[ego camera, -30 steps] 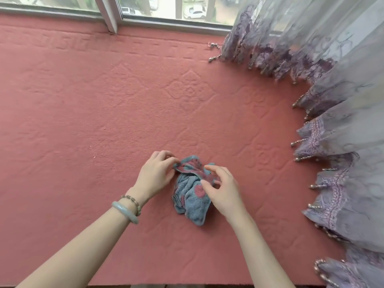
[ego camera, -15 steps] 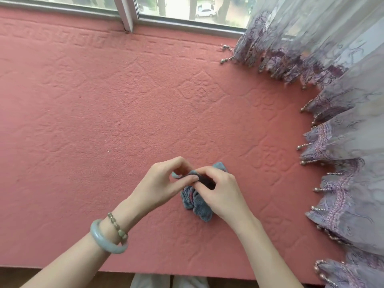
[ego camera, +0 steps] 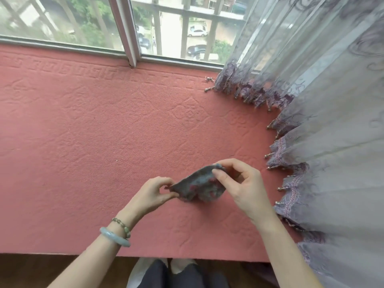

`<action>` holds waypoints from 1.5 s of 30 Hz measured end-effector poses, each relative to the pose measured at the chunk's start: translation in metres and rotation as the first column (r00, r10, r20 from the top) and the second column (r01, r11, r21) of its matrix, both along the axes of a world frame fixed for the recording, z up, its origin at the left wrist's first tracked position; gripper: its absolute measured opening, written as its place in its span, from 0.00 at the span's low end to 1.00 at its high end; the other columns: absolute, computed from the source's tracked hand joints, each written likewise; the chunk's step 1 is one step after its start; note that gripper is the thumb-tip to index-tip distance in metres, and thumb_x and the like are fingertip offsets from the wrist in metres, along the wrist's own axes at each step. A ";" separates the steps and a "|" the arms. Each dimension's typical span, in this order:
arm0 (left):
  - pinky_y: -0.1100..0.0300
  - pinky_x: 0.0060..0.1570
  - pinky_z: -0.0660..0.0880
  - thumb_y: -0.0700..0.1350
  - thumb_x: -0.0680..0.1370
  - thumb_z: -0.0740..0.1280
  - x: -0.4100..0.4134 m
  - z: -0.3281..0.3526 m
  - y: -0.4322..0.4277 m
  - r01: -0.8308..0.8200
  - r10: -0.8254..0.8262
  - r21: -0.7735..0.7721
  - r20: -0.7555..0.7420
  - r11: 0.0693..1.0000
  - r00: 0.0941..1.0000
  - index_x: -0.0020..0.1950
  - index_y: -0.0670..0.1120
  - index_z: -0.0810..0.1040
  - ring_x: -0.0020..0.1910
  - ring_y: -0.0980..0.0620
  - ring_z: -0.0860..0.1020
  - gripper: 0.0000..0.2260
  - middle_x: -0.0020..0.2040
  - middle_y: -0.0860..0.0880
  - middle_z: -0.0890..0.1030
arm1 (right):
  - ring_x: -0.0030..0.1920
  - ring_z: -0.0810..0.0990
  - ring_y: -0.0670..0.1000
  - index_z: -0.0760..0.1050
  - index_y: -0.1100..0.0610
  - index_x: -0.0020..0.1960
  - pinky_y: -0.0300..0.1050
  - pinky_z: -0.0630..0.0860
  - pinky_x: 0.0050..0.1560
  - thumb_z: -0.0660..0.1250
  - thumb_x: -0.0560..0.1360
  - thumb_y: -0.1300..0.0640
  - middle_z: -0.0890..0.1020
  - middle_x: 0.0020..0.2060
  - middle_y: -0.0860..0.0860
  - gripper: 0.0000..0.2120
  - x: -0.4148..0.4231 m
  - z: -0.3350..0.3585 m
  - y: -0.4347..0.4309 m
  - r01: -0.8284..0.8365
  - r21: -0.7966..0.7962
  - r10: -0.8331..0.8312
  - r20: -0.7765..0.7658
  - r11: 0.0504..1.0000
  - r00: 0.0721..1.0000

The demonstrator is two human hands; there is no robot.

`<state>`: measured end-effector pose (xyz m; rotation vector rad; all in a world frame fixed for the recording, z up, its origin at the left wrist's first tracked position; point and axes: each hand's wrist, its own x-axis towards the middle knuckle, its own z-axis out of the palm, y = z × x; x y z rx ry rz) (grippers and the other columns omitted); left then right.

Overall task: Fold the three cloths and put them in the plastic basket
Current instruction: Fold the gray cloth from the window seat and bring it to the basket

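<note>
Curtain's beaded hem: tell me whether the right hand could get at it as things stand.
Probably yes. The hem lies just beside the right hand, only bare red mat between them. That hand pinches a corner of the cloth, though, so it must let go first.

Cloth (ego camera: 199, 183): a crumpled heap lying on the surface (ego camera: 104, 142) 1 s ago, bunched tight under both hands 0.5 s ago, now pulled out into a spread, sagging sheet. Left hand (ego camera: 151, 194) and right hand (ego camera: 243, 188), then almost touching over the bundle, have drawn apart, each with a pinch grip on 1 top corner, right higher than left. View has swung back: more window (ego camera: 166, 28) at top, floor (ego camera: 41, 271) and the person's legs (ego camera: 166, 275) now at the bottom edge.
</note>
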<state>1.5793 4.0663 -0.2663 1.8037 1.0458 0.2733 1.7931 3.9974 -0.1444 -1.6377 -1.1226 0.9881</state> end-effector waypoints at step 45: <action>0.72 0.38 0.74 0.30 0.69 0.72 -0.087 0.253 0.013 -0.332 0.275 0.076 0.405 0.940 0.872 0.39 0.44 0.82 0.33 0.63 0.79 0.10 0.34 0.55 0.84 | 0.37 0.78 0.44 0.78 0.55 0.42 0.35 0.77 0.45 0.65 0.73 0.71 0.81 0.31 0.44 0.12 0.045 0.128 -0.001 -0.030 0.087 0.045 -0.182 0.996 0.982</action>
